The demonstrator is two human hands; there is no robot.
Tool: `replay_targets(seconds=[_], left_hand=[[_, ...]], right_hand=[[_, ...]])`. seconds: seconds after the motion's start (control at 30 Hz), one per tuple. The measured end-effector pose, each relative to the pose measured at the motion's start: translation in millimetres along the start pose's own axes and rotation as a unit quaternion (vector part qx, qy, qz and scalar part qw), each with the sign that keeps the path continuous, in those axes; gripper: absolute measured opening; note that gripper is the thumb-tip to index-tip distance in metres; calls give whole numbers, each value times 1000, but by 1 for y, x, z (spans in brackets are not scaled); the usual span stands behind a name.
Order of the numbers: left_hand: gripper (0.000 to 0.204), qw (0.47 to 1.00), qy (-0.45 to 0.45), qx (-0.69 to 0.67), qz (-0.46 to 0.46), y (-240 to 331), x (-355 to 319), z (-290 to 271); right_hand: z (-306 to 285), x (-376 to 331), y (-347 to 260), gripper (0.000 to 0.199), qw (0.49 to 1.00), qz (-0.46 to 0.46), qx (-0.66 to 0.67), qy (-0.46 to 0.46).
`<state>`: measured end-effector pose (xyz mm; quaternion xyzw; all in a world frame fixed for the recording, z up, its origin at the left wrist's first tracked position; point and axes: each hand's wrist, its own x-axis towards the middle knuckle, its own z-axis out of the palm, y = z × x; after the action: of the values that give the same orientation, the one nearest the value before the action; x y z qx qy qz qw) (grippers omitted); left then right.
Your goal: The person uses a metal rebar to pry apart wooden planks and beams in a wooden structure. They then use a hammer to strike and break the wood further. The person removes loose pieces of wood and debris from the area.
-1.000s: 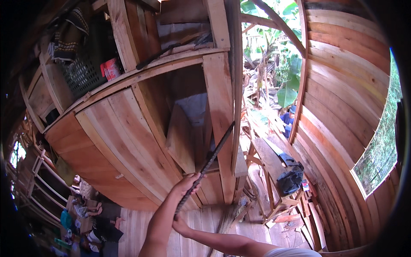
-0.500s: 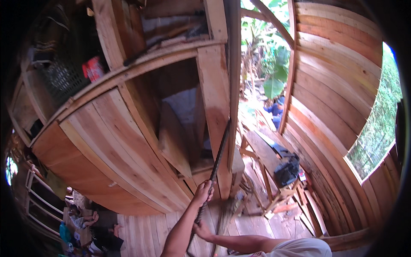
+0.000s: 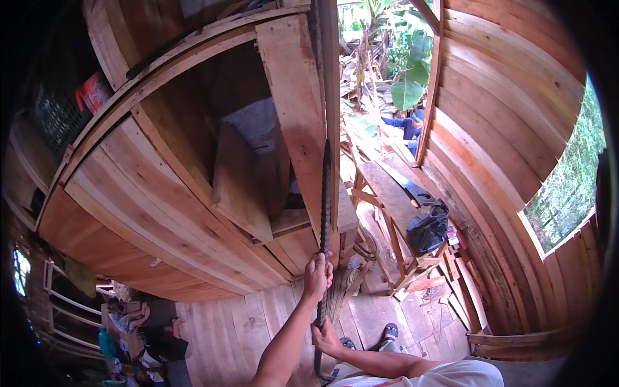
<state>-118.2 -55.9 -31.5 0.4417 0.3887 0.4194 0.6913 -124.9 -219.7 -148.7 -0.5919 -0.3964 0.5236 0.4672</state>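
Observation:
Both my hands are closed round a long, dark, ribbed crowbar (image 3: pixel 325 193) with a hooked lower end. My left hand (image 3: pixel 317 277) grips it about midway. Lower down, just above the hook, my right hand (image 3: pixel 327 337) holds it. The bar stands nearly upright in front of me. Its upper tip overlaps the edge of a wooden post (image 3: pixel 293 71) at the cabinet's right end; whether it touches the wood I cannot tell. Left of the post, the wooden cabinet (image 3: pixel 167 200) has an open compartment with a loose board (image 3: pixel 238 187) leaning inside.
On the right, a workbench (image 3: pixel 380 177) bears a handsaw (image 3: pixel 403 180) and a black plastic bag (image 3: pixel 428 229). Scrap wood (image 3: pixel 422 284) lies below it. Outside the doorway is a person in blue (image 3: pixel 409 126). People sit at lower left (image 3: pixel 151 342). A plank wall (image 3: pixel 496 129) stands right.
The crowbar has swung from a rightward slant to nearly upright, both hands still on it. My view has shifted, bringing my sandalled feet into sight.

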Motion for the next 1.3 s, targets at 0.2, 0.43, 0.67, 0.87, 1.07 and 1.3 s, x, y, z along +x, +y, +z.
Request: replay_targets(seconds=[0.2,0.43,0.67,0.87,1.07,1.3], left_hand=[[34,998,43,-49,21,-46,14,52],[29,972,136,-190,17,-66,27,164],[34,963,170,-203,44,-63,37,219],[30,939,182,-285,60,-72,61,267],[36,956,137,-251,58,-74,45,232],[35,981,100,-155,57,-72,29,144]], right_hand=[[-96,0,17,23,992,38,-116,34],[-250,-12,-26,17,991,51,-123,12],[-332,-2,-76,18,974,10,-213,-70],[-409,26,-98,10,946,11,-291,-142],[-371,8,-106,15,954,116,-201,-192],[-241,4,-17,20,988,-49,-125,-72]])
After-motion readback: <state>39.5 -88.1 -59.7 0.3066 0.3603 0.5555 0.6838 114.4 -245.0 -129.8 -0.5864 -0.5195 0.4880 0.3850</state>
